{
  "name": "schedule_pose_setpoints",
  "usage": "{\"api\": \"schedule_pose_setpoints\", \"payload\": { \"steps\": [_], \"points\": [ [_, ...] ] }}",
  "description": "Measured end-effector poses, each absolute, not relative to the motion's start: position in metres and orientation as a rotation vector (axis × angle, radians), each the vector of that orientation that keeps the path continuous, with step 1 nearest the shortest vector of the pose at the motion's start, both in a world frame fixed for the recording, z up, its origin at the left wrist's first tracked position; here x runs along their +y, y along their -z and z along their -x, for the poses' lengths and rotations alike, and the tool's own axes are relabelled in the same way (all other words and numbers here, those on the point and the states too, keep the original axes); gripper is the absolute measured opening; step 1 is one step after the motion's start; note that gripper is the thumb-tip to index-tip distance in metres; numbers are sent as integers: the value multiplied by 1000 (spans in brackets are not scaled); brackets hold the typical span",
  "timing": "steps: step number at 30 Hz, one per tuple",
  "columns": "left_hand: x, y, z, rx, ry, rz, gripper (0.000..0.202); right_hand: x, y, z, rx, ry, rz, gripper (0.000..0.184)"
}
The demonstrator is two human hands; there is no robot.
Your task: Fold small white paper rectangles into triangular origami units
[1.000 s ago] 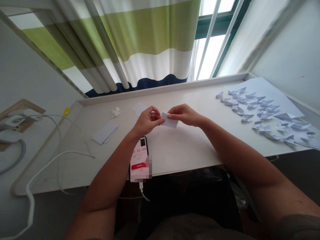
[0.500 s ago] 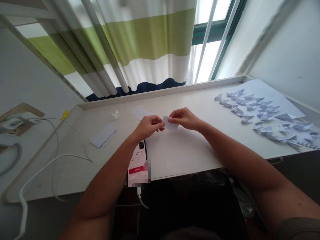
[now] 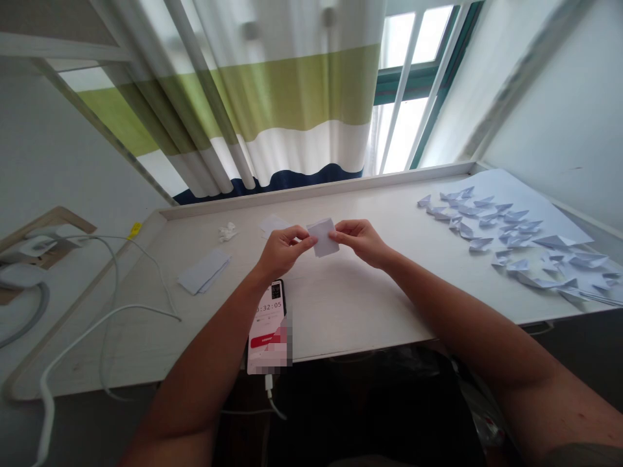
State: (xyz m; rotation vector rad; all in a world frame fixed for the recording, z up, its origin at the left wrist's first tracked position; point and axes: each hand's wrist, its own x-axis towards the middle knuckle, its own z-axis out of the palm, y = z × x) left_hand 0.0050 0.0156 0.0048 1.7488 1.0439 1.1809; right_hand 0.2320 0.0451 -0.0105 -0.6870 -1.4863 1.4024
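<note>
A small folded piece of white paper (image 3: 324,237) is held up above the middle of the desk, its broad face toward me. My left hand (image 3: 287,251) pinches its left edge between thumb and fingers. At the right edge, my right hand (image 3: 361,241) grips it the same way. Behind my left hand lies a flat white sheet (image 3: 273,224), partly covered by the fingers. Folded paper boats (image 3: 479,244) stand in loose rows at the right side of the desk.
A phone (image 3: 267,327) with a cable plugged in lies by my left forearm. Folded papers (image 3: 204,271) and a crumpled white scrap (image 3: 227,231) are on the left. White cables (image 3: 109,311) loop over the left edge. A large white sheet (image 3: 530,201) lies at the far right.
The paper has turned so that more of its face shows, now squarish between both hands. My hands are slightly farther apart. The whole view has shifted a little.
</note>
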Motion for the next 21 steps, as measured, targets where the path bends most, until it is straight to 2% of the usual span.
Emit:
{"api": "schedule_pose_setpoints", "payload": {
  "steps": [9,15,21],
  "points": [
    [14,-7,-3,1064,-1036,-1875,30,42,8,-230,-1490,-1395,730,57],
    [13,-8,-3,1039,-1006,-1894,29,42,10,-230,-1474,-1345,707,51],
    [14,-7,-3,1029,-996,-1875,28,42,9,-230,-1468,-1335,741,53]
  ]
}}
